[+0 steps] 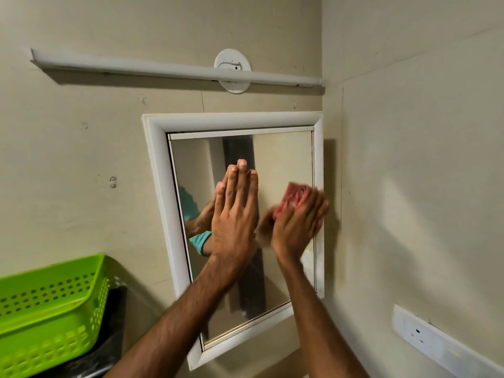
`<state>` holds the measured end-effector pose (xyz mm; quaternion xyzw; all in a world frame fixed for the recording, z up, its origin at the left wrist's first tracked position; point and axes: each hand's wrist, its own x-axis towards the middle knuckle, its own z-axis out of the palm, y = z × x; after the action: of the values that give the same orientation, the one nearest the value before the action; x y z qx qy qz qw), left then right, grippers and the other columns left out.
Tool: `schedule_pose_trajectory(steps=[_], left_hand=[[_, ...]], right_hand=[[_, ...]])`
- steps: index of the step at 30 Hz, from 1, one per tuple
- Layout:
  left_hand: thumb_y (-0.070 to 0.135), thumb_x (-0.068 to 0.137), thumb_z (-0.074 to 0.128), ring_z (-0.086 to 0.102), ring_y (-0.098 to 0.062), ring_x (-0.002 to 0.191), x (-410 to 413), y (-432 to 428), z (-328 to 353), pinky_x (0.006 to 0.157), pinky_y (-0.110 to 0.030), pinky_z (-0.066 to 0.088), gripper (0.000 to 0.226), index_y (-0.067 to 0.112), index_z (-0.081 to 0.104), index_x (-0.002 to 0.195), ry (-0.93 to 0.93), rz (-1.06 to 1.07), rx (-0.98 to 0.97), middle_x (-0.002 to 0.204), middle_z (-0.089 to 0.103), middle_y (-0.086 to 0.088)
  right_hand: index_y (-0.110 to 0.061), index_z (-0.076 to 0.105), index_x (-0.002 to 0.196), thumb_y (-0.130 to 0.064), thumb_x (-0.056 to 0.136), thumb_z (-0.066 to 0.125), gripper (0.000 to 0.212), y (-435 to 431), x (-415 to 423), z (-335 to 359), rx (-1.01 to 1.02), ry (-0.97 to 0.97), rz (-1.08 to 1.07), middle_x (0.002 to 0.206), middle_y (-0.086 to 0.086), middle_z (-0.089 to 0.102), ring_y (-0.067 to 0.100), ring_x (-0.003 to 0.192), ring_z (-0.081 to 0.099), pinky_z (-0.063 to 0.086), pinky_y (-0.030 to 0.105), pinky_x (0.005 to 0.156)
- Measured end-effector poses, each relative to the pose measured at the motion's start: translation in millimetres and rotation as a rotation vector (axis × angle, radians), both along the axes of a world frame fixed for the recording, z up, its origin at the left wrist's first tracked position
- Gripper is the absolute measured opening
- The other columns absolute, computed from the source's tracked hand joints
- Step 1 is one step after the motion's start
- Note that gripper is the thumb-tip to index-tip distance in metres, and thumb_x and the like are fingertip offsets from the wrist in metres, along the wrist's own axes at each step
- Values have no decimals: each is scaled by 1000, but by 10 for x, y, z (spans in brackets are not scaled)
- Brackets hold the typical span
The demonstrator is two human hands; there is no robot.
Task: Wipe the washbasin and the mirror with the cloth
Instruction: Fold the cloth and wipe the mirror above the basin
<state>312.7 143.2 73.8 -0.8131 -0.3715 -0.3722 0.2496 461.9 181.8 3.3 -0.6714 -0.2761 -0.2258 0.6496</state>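
Left hand is lying flat on the mirror, palm to the glass, fingers straight and together, pointing up. It is gripping nothing. It is sitting near the middle of the glass, slightly toward the left edge, and its reflection is showing just beside it on the left, together with a teal sleeve.

Right hand is pressing the cloth against the glass at the mirror's right edge, about mid-height. Fingers are curled over the cloth, so the hand is partly closed around it. The cloth is red-pink and bunched, sticking out above the fingers. Hand and cloth are motion-blurred; finger detail is not readable. The outer fingers are overlapping the white frame on the right side.

The two hands are sitting just beside each other, wrists nearly touching, forearms coming up from the bottom of the view.

The mirror is hanging on a beige wall, right frame edge hard against the corner with the side wall. A white tube-light fitting is running across the wall above the mirror's top edge, crossing a round white plate.

A green perforated basket is sitting at lower left, well apart from the mirror, on something dark. A white socket is mounted on the side wall near the mirror's lower right corner.

Washbasin is not in view.
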Motion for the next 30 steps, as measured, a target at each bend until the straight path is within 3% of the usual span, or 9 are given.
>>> schedule_pose_trajectory(steps=[4,7,11,15,18,21,23,26,30], left_hand=[[17,82,64,-27,-27,151,-54,-113,22,126,-46,-1,112,14,-19,157,8,10,-11,161,-33,-10],[21,82,71,-25,-27,151,-72,-77,14,126,-46,3,116,15,-17,158,18,5,-22,162,-30,-9],[32,77,79,-20,-27,153,-72,-10,-5,127,-46,6,124,16,-12,159,20,0,-7,164,-27,-8],[56,82,70,-18,-27,154,-34,45,-18,127,-46,0,118,16,-9,159,3,4,2,164,-24,-9],[35,76,80,-17,-29,154,-45,56,-39,126,-49,6,121,16,-6,160,9,17,-2,165,-20,-10],[34,75,80,-19,-29,153,-48,49,-49,126,-50,5,122,16,-6,160,17,24,-14,165,-21,-11],[33,76,79,-19,-30,153,-28,52,-56,126,-51,4,121,16,-6,160,14,23,-18,165,-20,-11],[32,79,77,-19,-30,153,-15,63,-72,125,-52,4,118,17,-7,160,9,29,-25,165,-20,-11],[40,89,65,-27,-28,150,-23,-49,-50,125,-49,-8,108,18,-16,158,64,26,-53,161,-32,-9]], right_hand=[[-14,11,163,-40,106,43,71,-177,-178,-1066,-90,370,50,170,18,19,38,158,14,18,56,128],[-8,13,162,-48,101,25,75,-227,-234,-1267,-149,596,120,169,22,19,42,157,17,20,58,127],[-9,11,161,-45,105,34,71,-149,-139,-652,-72,800,133,170,21,12,46,156,14,21,65,123],[-13,15,162,-39,106,40,67,-99,-73,230,-1,563,99,171,18,10,43,158,6,19,65,124],[-13,21,163,-33,106,42,64,-56,14,1001,61,197,133,172,14,12,36,160,2,6,56,129],[-17,28,162,-29,105,36,59,-72,219,1471,104,-262,157,171,4,21,30,161,5,-2,47,130],[-20,29,162,-30,107,34,56,-88,411,1458,110,-423,156,171,2,23,28,161,6,0,51,131],[-25,30,161,-34,110,37,53,-106,558,1036,101,-428,104,171,1,24,26,161,9,9,52,130],[-23,27,162,-50,108,27,61,-129,453,45,4,-145,27,172,5,21,27,161,10,9,51,130]])
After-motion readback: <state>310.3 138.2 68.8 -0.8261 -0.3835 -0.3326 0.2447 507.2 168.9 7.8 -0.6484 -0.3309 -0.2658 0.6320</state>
